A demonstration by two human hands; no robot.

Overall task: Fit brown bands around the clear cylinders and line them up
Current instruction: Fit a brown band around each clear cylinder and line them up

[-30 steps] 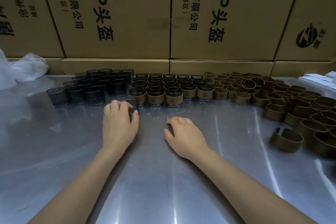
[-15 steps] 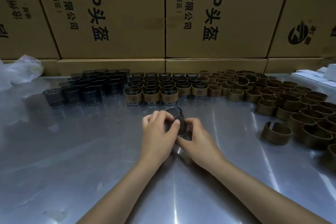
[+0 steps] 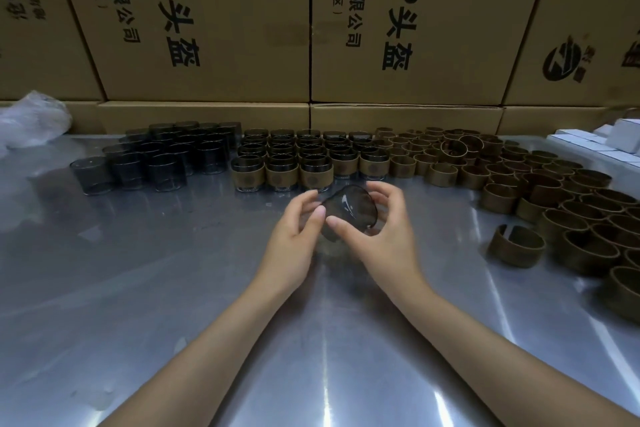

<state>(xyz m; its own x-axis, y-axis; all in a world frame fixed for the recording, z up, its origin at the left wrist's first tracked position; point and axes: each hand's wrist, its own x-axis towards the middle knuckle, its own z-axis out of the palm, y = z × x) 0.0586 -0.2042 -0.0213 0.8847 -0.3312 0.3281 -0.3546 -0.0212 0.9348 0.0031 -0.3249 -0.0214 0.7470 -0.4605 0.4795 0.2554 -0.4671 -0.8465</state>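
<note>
Holding one bare clear cylinder [image 3: 349, 211] between them, both hands work just above the bench [image 3: 138, 288]. Left hand [image 3: 294, 236] grip: thumb and fingertips pinch the cylinder's left edge. Right hand [image 3: 377, 236] grip: thumb on the near wall, fingers curled over the far rim. Cylinder is tilted, open mouth towards the camera, no band on it.

Just behind the hands: finished banded cylinders [image 3: 298, 166] in tidy rows. Left of those: a block of unbanded cylinders [image 3: 156, 159]. Right: a wide spread of loose brown bands [image 3: 519, 180], one split band [image 3: 516, 244] lying apart nearest the hands. Cardboard boxes [image 3: 207, 28] wall off the back.

Step in hand, by my reading: cylinder picked, band not yet fetched. Next move likely calls for the right hand to let go, take a band, spread it and slide it round the cylinder, then stand it at the front row.
</note>
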